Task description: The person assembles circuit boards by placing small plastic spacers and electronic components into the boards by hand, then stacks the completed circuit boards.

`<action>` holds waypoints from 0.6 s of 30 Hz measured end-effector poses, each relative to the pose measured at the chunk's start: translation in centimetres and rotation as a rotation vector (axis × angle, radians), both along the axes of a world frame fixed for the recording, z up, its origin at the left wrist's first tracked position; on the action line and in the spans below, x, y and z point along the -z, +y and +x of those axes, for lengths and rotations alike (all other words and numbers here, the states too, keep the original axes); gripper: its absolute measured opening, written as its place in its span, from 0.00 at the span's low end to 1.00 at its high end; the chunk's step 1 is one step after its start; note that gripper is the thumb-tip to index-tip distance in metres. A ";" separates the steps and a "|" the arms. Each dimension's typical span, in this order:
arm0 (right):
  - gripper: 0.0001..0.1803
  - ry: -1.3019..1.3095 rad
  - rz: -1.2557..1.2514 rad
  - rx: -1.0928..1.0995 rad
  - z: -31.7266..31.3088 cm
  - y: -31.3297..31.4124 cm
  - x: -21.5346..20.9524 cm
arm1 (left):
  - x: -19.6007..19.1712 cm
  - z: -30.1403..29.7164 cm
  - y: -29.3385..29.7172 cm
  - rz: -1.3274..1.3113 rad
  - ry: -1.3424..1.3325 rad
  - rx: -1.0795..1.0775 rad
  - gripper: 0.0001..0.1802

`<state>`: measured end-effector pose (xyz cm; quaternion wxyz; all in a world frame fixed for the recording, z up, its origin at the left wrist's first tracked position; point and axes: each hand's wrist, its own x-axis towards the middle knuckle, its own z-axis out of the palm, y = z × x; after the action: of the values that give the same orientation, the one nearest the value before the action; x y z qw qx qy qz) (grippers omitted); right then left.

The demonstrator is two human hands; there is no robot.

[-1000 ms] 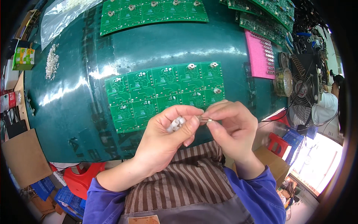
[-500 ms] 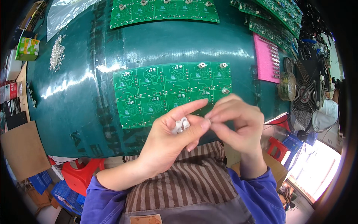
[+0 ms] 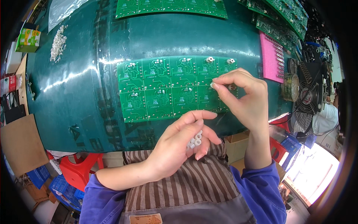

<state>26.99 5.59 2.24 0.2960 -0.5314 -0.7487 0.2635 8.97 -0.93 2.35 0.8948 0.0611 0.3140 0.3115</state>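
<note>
A green circuit board panel (image 3: 156, 100) lies on the mat in front of me, with small silver parts carrying white rings standing at its right side. Over the panel's right part, my right hand (image 3: 244, 97) pinches a small white spacer (image 3: 212, 85) between thumb and forefinger. My left hand (image 3: 179, 143) is cupped just off the panel's near edge. Several white, ring-like plastic spacers (image 3: 195, 141) rest in its curled fingers, partly hidden by them. Part of the panel's right end is covered by my right hand.
A second green panel (image 3: 171, 8) lies at the far edge, stacked boards (image 3: 279, 18) at the far right. Pink foam (image 3: 271, 58) holds a row of small parts. A pile of small clear pieces (image 3: 58, 44) and a green-orange carton (image 3: 28, 40) sit at the left.
My right hand has moved from beside my left fingers away over the panel, carrying one spacer. My left hand has drawn slightly nearer to me. The whole view has shifted a little.
</note>
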 end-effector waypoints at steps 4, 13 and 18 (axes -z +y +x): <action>0.04 0.002 -0.012 0.005 -0.1 -0.1 -0.1 | -0.3 0.1 -0.1 -0.041 -0.014 0.003 0.12; 0.05 0.015 0.023 -0.008 -0.2 -0.1 0.2 | 0.0 0.0 0.1 -0.062 -0.072 0.014 0.13; 0.05 0.006 0.058 -0.026 -0.2 -0.1 0.1 | -0.1 -0.1 0.1 -0.052 -0.004 0.081 0.15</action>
<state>26.84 5.47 2.15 0.3100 -0.5122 -0.7620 0.2470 8.90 -0.80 2.47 0.9085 0.0498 0.3176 0.2670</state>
